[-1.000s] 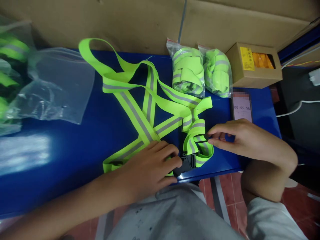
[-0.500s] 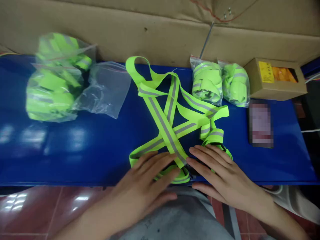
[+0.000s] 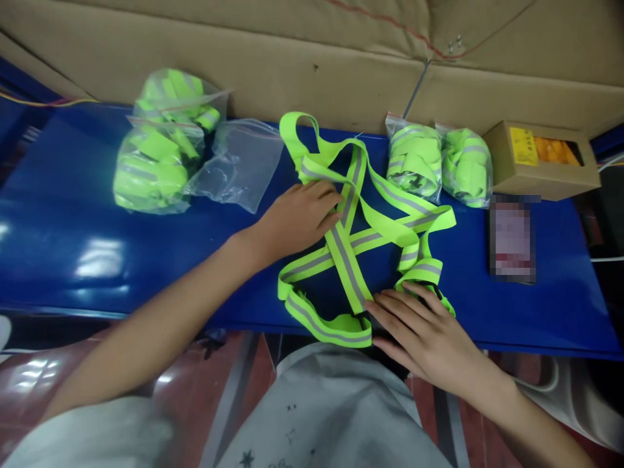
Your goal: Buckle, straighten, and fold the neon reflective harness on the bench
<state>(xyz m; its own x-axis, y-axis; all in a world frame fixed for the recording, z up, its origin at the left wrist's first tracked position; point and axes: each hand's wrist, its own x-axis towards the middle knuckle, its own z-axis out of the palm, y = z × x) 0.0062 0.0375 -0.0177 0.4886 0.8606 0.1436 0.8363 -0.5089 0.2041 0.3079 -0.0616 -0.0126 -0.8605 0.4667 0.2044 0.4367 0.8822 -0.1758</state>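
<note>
A neon-yellow reflective vest (image 3: 347, 263) made of elastic straps with grey stripes lies loosely spread on the blue table. My left hand (image 3: 301, 218) rests on its upper left part, fingers curled down over a diagonal strap and closed on it; the fingertips are partly hidden. At the lower right, my right hand (image 3: 419, 328) lies with its fingers stretched out, touching the near end of that strap and a bunched portion with a dark buckle, partly covered by the fingers. Behind my left hand is a clear zip bag (image 3: 244, 162), flat and without contents.
Bagged neon vests (image 3: 151, 172) are stacked at the left. Two more bagged vests (image 3: 414, 159) stand at the back right, beside a cardboard box (image 3: 550, 179) with orange contents. A blurred-out rectangular object (image 3: 511, 237) lies in front of it. Brown cardboard (image 3: 292, 65) lines the table's back.
My left hand has moved up and away from the vest's near edge to its upper left strap, its fingers now curled. My right hand stays about where it was. The view has shifted left.
</note>
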